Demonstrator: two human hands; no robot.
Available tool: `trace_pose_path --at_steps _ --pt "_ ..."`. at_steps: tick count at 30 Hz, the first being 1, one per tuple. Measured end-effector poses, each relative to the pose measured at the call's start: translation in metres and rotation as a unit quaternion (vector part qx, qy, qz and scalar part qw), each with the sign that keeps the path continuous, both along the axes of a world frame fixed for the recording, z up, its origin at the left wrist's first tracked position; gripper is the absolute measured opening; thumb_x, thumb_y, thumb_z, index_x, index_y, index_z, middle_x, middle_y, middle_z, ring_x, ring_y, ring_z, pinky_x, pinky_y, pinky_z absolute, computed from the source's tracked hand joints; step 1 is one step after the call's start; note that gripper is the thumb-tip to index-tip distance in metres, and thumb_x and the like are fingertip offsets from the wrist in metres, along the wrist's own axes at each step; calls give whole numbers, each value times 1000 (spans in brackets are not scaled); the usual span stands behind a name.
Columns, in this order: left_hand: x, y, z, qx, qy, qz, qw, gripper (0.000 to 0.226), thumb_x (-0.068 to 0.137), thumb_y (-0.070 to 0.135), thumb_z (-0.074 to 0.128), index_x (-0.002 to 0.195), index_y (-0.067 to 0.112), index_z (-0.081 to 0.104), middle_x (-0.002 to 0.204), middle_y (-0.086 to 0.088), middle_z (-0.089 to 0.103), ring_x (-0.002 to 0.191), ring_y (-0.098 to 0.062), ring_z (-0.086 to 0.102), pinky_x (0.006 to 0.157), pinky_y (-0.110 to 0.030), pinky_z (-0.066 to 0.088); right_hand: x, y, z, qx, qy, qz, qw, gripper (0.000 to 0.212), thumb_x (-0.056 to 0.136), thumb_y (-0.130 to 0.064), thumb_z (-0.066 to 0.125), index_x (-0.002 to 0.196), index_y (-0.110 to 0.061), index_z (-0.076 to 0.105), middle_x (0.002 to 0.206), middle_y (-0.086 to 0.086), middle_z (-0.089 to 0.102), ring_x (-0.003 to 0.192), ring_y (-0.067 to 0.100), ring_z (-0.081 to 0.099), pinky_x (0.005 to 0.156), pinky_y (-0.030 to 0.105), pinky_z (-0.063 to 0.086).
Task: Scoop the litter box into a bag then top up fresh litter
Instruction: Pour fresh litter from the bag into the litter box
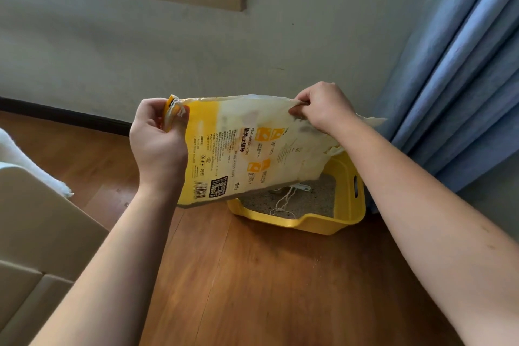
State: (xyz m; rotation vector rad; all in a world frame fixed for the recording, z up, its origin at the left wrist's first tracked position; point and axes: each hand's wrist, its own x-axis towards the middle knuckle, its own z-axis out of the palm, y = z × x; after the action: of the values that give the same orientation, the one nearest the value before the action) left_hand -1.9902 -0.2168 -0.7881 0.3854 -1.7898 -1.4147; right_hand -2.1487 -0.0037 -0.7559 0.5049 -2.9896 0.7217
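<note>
1. The left hand point(158, 135) pinches the yellow end of the litter bag point(247, 149), fingers curled round its edge.
2. The right hand point(323, 108) pinches the bag's pale end.
3. The bag hangs sideways above the yellow litter box point(348, 199), which sits on the wooden floor point(266, 275) beside the blue curtain point(455, 65).

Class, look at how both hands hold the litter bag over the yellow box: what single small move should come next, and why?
Probably give the litter bag a small shake. The left hand and right hand grip its upper edge, it hangs slack and looks nearly empty, and its lower end sits over the litter box, so any remainder should fall inside.
</note>
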Motion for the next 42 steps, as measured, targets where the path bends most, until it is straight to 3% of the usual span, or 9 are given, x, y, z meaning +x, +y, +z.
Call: trace_pose_path --at_steps 3,9,14,17,22,28,32,38,42 --pt "1 -1 -5 -3 -14 0 1000 23 91 35 68 98 14 60 87 -1 65 79 -20 65 70 -44 57 2 2 5 4 2 -4 1000 7 85 -31 71 81 -28 76 81 -6 71 81 18 65 68 24 48" --pt "6 -14 -4 -31 -34 6 999 29 90 40 67 103 16 57 88 2 64 80 -15 66 69 -40 58 8 -7 11 3 -15 10 1000 10 85 -29 71 77 -26 76 73 -8 70 65 14 66 47 18 38" --pt "10 -30 -8 -153 -57 3 987 17 90 29 69 103 19 64 87 3 65 79 -15 63 67 -29 52 11 -22 6 20 -6 32 999 13 86 -27 70 74 -24 74 75 -6 70 63 17 68 59 28 56" --pt "9 -38 -9 -245 -100 6 964 8 89 23 70 94 17 68 87 5 67 76 -9 61 69 -17 48 12 -31 7 37 0 45 998 10 85 -28 71 76 -25 75 78 -6 70 72 16 64 68 31 57" --pt "6 -39 -12 -360 -135 -23 923 5 85 20 72 87 17 68 82 6 64 68 -12 58 64 -38 52 21 -49 9 100 17 79 992 10 87 -23 67 85 -28 76 74 -14 63 79 14 59 67 22 37" --pt "-2 -5 -4 -427 -196 -81 879 41 78 42 76 111 20 64 107 3 67 97 -21 60 81 -34 43 40 -64 18 126 82 129 980 16 89 -24 62 94 -33 74 76 -15 60 74 11 48 67 22 33" --pt "-8 11 3 -413 -273 -74 866 30 87 39 67 114 26 62 101 1 69 93 -25 63 72 -35 49 58 -70 21 147 109 173 968 15 89 -30 62 97 -37 73 97 -5 68 89 22 60 69 25 36" --pt "-9 16 1 -352 -296 -52 886 16 93 36 59 92 26 72 75 2 65 69 -21 61 58 -31 47 51 -57 17 126 81 210 966 13 89 -33 63 99 -37 71 96 -12 66 97 17 59 73 25 37" --pt "-8 5 1 -307 -282 -48 908 18 91 37 62 86 24 73 70 2 66 65 -22 62 59 -33 51 25 -25 42 21 86 235 968 49 74 -32 80 120 -26 65 122 -6 63 114 11 54 97 19 36"
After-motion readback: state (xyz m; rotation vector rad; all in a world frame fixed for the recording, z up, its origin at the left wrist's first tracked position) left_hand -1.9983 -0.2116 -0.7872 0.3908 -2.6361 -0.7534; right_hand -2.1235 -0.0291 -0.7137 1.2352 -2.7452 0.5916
